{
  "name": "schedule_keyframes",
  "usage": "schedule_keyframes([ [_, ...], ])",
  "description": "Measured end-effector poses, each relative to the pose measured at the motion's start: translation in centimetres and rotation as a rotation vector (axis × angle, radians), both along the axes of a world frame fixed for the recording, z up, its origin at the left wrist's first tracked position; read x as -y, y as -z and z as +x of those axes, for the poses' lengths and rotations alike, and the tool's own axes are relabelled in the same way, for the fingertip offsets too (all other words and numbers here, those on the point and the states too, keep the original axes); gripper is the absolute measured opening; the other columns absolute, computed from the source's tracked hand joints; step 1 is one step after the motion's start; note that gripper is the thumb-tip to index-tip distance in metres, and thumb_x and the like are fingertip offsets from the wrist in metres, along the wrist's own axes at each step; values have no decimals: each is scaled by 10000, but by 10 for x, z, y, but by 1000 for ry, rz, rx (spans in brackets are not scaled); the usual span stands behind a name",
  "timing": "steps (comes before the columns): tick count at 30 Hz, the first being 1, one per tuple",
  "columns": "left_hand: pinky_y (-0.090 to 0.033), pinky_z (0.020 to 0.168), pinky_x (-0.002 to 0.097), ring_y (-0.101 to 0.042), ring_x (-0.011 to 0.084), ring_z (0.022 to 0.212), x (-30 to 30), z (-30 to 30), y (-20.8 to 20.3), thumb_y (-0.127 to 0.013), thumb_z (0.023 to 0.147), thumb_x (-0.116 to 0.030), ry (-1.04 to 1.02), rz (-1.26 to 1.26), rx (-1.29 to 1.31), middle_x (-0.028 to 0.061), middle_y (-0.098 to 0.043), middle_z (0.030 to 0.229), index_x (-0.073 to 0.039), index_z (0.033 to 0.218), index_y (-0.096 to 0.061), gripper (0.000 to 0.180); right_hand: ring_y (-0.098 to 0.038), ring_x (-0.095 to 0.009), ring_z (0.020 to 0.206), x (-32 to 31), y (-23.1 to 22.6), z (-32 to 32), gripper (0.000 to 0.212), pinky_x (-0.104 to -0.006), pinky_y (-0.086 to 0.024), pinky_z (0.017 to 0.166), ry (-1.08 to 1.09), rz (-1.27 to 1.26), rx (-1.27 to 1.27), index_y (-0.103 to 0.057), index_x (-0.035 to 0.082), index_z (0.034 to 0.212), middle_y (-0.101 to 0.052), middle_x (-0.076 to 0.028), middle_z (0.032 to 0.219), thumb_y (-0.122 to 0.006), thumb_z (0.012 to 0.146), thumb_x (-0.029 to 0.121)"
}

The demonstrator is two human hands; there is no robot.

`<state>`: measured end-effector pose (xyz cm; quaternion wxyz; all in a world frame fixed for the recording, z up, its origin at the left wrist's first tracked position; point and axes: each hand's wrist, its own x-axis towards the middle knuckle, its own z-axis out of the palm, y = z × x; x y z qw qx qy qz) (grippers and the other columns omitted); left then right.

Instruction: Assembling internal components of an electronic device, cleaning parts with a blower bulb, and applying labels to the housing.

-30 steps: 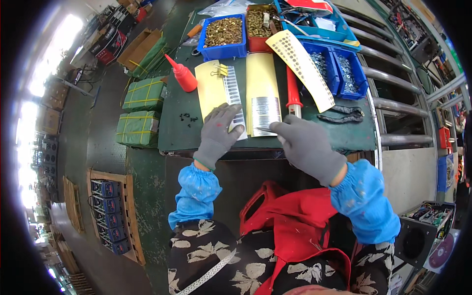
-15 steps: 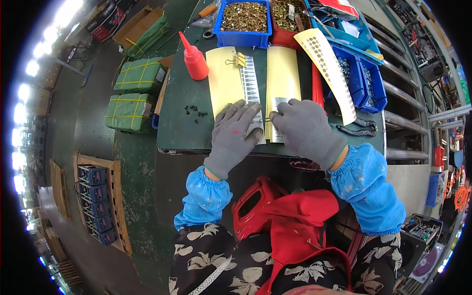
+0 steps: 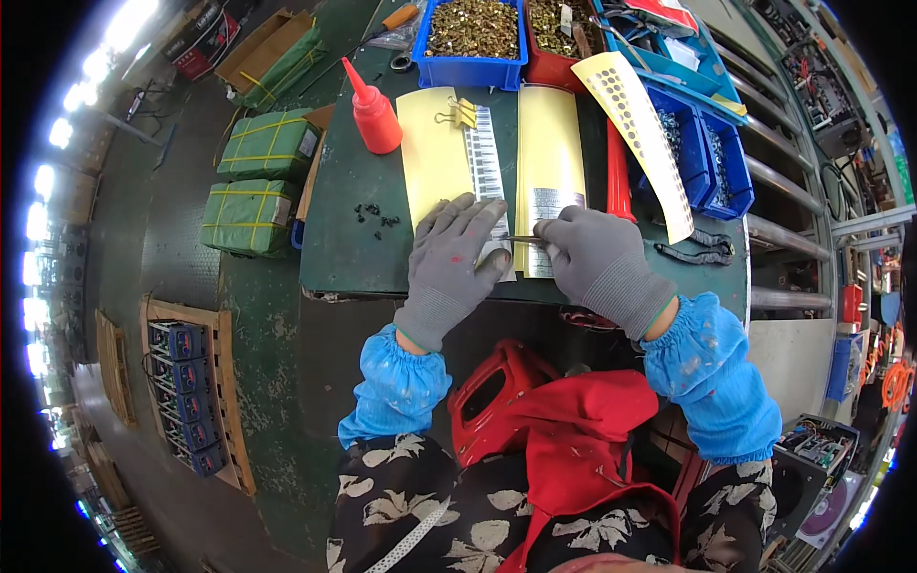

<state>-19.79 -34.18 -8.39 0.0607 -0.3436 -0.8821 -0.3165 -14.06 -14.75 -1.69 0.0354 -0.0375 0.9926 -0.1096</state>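
My left hand (image 3: 455,253), in a grey glove, lies flat with fingers stretched on the left yellow sheets (image 3: 432,143). A strip of black-and-white labels (image 3: 484,158) runs along their right side, under a yellow binder clip (image 3: 461,114) at the top. In my closed right hand (image 3: 602,260), also gloved in grey, are thin metal tweezers (image 3: 524,239), pointing left toward the strip. That hand is over the lower part of the right yellow sheets (image 3: 551,134), which bear a printed silver label (image 3: 551,202). Its fingers hide most of the tweezers.
Near the sheets stand a red squeeze bottle (image 3: 375,119), small black parts (image 3: 377,218) and a blue bin of brass-coloured pieces (image 3: 471,72). To the right are a dotted yellow sheet (image 3: 638,134), black-handled pliers (image 3: 697,250) and blue screw bins (image 3: 718,181). A red plastic housing (image 3: 492,396) sits below the table edge.
My right hand has shifted slightly down and right, uncovering more of the silver label and the tweezers. My left hand stays almost in place.
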Motion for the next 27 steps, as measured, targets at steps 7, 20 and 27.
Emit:
schedule_keyframes([
  [7, -337, 1132, 463, -503, 311, 1317, 3, 2, 5, -692, 824, -332, 4, -11, -7, 104, -622, 1320, -113, 1374, -547, 610, -697, -322, 842, 5, 7, 2, 204, -430, -549, 759, 193, -217, 18, -749, 75, 974, -709, -146, 883, -608, 875, 183],
  [20, -403, 1079, 439, -539, 338, 1248, -4, -4, 7, -738, 787, -267, 12, 89, 97, 137, -637, 1287, -77, 1377, -556, 646, -644, -158, 655, -19, -16, 85, 211, -342, -521, 632, 371, -543, -243, -722, -12, 999, -655, -83, 704, -642, 872, 137],
  [27, -383, 1102, 455, -524, 351, 1267, 0, -8, 10, -731, 794, -322, 4, 73, 111, 161, -626, 1295, -111, 1386, -569, 649, -558, -117, 502, 6, -50, 60, 219, -283, -452, 469, 625, -1041, 313, -729, -14, 967, -605, -43, 627, -625, 876, 156],
])
